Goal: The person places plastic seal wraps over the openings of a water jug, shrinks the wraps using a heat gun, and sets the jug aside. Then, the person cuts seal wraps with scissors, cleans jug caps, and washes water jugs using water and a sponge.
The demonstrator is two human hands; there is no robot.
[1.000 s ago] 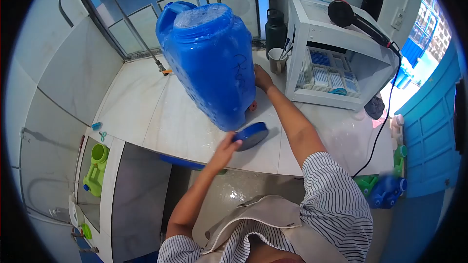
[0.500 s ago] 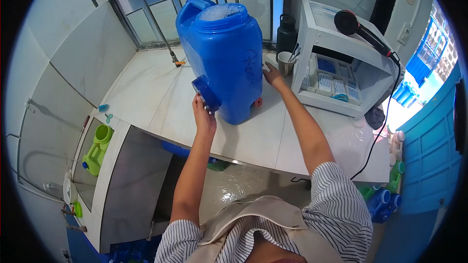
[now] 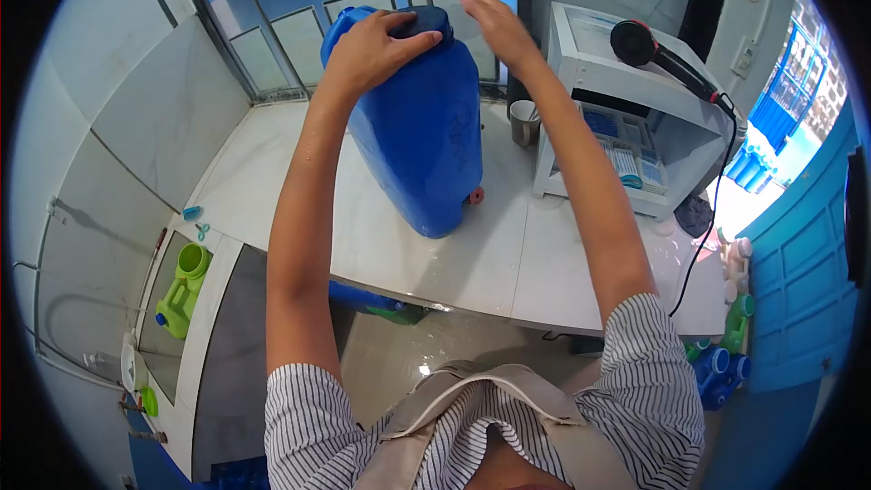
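The large blue jug stands upright on the white tiled counter. On its mouth sits the dark blue cap. My left hand is closed on the cap's left and near side, with the thumb along its near edge. Above and to the right of the cap, my right hand is raised in the air, fingers stretched out, holding nothing. A small red spigot shows low on the jug's right side.
A white shelf unit with a black hot-air tool on top stands at the right, its cord hanging forward. Beside it is a mug. A green jug lies in the recess at the left. Metal pipes rise behind the counter.
The cap has gone from beside the jug up onto its mouth, carried by my left hand. My right hand has left the jug's right side and risen above it.
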